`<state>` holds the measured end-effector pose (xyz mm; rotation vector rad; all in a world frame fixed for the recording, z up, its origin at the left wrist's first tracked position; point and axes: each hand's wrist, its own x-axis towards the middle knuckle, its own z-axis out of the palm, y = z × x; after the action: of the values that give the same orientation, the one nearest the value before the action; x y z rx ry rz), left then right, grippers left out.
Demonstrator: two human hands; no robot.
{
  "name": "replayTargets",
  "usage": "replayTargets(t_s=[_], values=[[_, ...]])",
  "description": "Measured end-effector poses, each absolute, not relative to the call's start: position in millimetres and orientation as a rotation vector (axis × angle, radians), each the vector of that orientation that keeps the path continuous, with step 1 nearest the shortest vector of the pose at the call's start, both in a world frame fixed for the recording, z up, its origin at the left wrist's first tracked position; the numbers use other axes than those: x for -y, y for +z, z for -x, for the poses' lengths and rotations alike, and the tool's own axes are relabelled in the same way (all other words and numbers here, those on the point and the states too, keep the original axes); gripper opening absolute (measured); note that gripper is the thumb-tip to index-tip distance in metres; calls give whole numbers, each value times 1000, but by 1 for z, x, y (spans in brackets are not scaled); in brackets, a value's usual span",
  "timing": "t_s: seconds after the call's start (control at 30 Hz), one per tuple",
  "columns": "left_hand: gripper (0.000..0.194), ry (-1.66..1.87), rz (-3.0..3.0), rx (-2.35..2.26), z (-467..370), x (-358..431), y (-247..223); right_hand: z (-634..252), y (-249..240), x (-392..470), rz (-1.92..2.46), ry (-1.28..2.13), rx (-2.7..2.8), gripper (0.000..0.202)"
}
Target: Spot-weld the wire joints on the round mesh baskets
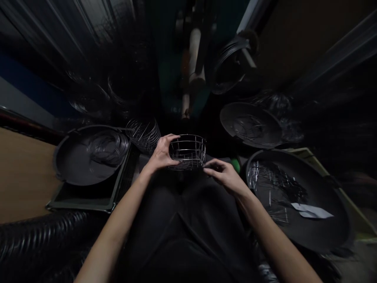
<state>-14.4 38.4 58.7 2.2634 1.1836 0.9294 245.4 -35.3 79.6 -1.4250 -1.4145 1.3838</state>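
A small round wire basket [191, 148] with thin metal rings and upright wires is held above my lap, in front of a machine. My left hand [161, 154] grips its left side, thumb low and fingers near the upper ring. At the basket's lower right edge is my right hand [221, 172], its thumb and fingertips pinched together. Whatever lies between those fingertips is too small and dark to make out. Dim light obscures the basket's bottom.
Left, a dark pan [73, 165] holds coiled wire [107, 147], beside stacked wire rings [144, 131]. Right, a large pan [318, 232] holds short wire pieces and a white tag [313, 211]; another pan [250, 124] is behind. Ahead stands a machine with a vertical rod [194, 51].
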Motion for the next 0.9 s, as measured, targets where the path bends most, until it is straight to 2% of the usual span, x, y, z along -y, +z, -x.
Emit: replayTargets(t_s=[0.1,0.2,0.3,0.4,0.67,0.9], values=[[80,863,-2370,-1158,8,-43,74,-223,103,2,1437,1292,1685,24],[73,829,-2436,-1161,6,-47,80,-209,105,-16,1453,820,2016,19],[66,848,-2445,-1181,10,-51,79,-205,99,-18,1357,339,2359,32],[64,874,-2414,-1201,15,-56,77,-206,98,-19,1301,58,2570,40],[62,951,-2312,-1210,9,-84,87,-212,116,-47,1176,-291,2669,33],[66,946,-2304,-1185,4,-93,88,-218,116,-55,1139,-358,2643,28]])
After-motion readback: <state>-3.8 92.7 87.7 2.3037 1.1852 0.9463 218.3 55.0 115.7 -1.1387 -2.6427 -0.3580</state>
